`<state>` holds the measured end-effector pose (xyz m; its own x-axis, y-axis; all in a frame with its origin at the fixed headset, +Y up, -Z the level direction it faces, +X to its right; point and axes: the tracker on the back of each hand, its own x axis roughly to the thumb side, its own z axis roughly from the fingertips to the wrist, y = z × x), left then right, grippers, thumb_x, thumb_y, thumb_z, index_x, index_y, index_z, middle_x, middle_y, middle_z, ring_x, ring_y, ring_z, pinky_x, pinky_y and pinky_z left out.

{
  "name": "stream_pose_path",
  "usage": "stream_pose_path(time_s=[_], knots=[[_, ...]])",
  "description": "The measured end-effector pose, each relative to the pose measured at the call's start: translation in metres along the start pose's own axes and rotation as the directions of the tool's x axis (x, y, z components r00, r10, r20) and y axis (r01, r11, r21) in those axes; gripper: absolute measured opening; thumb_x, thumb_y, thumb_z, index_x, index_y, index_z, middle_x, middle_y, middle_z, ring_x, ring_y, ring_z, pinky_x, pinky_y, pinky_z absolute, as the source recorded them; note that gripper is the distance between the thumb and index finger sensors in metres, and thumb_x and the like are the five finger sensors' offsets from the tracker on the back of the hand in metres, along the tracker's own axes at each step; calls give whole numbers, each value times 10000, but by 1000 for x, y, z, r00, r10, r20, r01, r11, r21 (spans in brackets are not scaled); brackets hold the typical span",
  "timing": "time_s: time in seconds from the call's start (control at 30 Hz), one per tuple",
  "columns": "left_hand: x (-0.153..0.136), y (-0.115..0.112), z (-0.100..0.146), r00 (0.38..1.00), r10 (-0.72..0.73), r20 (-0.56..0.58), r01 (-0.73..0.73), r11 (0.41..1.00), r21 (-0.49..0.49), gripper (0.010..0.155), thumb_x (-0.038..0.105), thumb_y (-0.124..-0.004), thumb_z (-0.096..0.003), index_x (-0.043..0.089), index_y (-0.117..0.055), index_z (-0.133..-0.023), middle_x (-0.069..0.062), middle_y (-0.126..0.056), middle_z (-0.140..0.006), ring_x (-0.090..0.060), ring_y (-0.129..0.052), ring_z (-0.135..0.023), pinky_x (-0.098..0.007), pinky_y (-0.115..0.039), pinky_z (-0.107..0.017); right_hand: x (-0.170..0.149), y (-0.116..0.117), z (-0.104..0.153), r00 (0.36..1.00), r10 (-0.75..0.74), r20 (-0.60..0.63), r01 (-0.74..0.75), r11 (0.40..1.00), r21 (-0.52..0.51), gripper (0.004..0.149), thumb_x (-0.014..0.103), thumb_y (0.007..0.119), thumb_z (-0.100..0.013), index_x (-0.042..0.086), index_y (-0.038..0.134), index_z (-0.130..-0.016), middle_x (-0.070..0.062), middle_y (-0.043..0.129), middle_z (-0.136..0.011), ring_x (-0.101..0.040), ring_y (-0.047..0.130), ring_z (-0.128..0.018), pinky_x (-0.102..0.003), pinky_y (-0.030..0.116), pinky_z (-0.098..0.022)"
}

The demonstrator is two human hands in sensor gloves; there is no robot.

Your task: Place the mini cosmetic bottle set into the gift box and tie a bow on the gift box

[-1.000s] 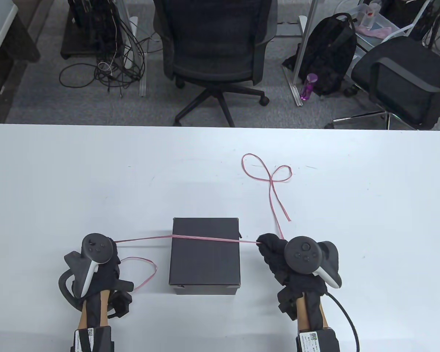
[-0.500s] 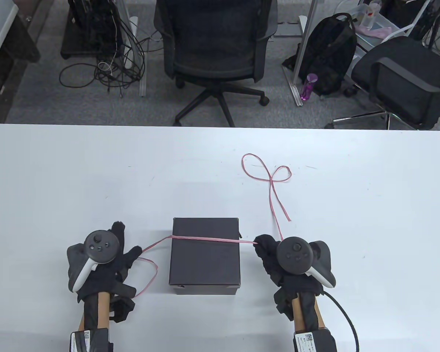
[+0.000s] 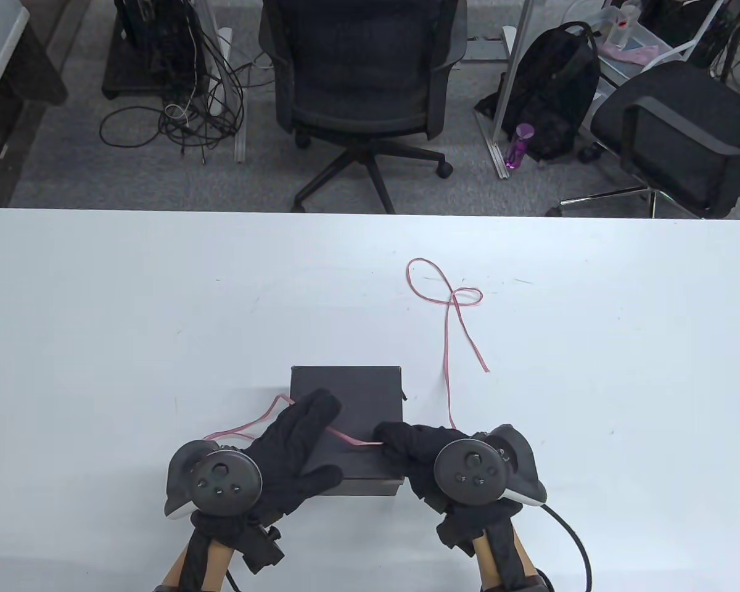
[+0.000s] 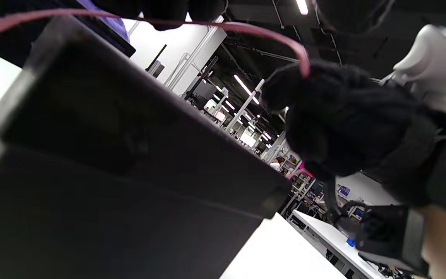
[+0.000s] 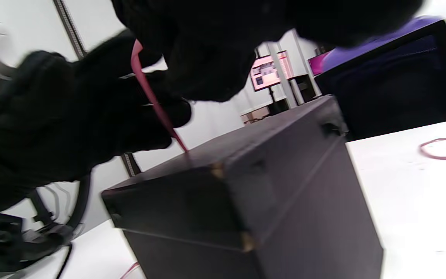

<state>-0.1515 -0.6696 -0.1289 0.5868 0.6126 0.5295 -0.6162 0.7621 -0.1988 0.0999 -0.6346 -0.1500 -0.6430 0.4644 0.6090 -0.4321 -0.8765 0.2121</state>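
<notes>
Right grip (image 3: 407, 447) pinches one ribbon (image 3: 447, 345); left grip (image 3: 290, 447) flat on one box (image 3: 364, 394).

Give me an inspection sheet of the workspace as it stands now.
Surface: white table, bare apart from the job's things.
Job's things: black box, lid shut; pink ribbon runs over the lid and trails off in loops on the table; no bow tied on the box.
Clutter: nothing seen.
Hands: left hand lies flat on the lid, fingers straight; right hand pinches the ribbon over the lid.
Cables: glove lead by the right wrist; tangled cables on the floor.
Surroundings: two office chairs, backpack, purple bottle.
</notes>
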Motion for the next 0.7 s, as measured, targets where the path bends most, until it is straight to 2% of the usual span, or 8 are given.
stream_pose_path(time_s=[0.13,0.27,0.33,0.4,0.57,0.6,0.67,0.7], knots=[[-6,-3,-1,999,19,-36,-20,999,-25,837,638,-619,-528,225,-354,-1207,-165,-440,-1231,-476,-580,-1116,-582,-556,-811,3,1,-1,999,-37,32,37,999,12,427,293,671,-582,93,794,-939,-73,950,-524,-76,874,-182,-314,855,-192],[-5,-3,-2,999,-16,-50,14,999,-49,613,588,-651,-538,257,-685,-1053,-102,-579,-1193,-423,-640,-1102,-548,-560,-814,2,1,0,996,-71,52,72,997,-13,427,291,669,-584,84,793,-936,-75,948,-538,-80,885,-203,-324,862,-213],[-3,-5,-3,996,-66,-55,63,996,-64,451,504,-656,-566,292,-775,-946,-62,-629,-1167,-388,-680,-1089,-533,-567,-813,1,0,0,993,-100,63,102,994,-28,427,288,670,-584,76,793,-934,-79,947,-547,-84,892,-214,-332,866,-226],[-3,-5,-3,996,-75,-41,73,996,-52,409,449,-606,-580,290,-771,-918,-29,-694,-1132,-360,-738,-1067,-541,-581,-808,-1,-1,1,989,-129,69,132,991,-30,426,281,675,-585,63,796,-930,-88,948,-564,-96,906,-235,-347,870,-247],[-22,15,8,969,243,-43,-228,949,218,385,397,-581,-575,249,-752,-887,-9,-921,-886,-248,-1047,-700,-524,-822,-679,-12,-13,9,991,-129,20,130,990,-59,421,257,706,-581,13,795,-913,-102,946,-584,-111,922,-262,-370,875,-276],[-28,20,11,961,271,-60,-249,937,245,379,391,-578,-577,235,-748,-879,-9,-927,-845,-176,-1067,-564,-471,-892,-619,-16,-17,11,992,-129,6,129,989,-78,421,254,711,-580,10,795,-911,-103,946,-583,-112,922,-262,-372,875,-278],[-36,25,14,963,248,-103,-212,938,273,372,387,-561,-578,204,-729,-854,11,-908,-752,-5,-941,-230,-308,-972,-374,-22,-21,15,992,-127,-19,125,987,-103,417,250,716,-578,11,797,-910,-104,947,-584,-115,924,-264,-376,874,-281],[-40,28,16,961,239,-137,-194,940,281,374,391,-556,-581,198,-723,-855,19,-904,-726,-23,-915,-191,-293,-953,-290,-26,-24,17,992,-120,-40,115,986,-119,415,248,721,-576,12,798,-909,-105,947,-585,-117,925,-266,-378,874,-283]])
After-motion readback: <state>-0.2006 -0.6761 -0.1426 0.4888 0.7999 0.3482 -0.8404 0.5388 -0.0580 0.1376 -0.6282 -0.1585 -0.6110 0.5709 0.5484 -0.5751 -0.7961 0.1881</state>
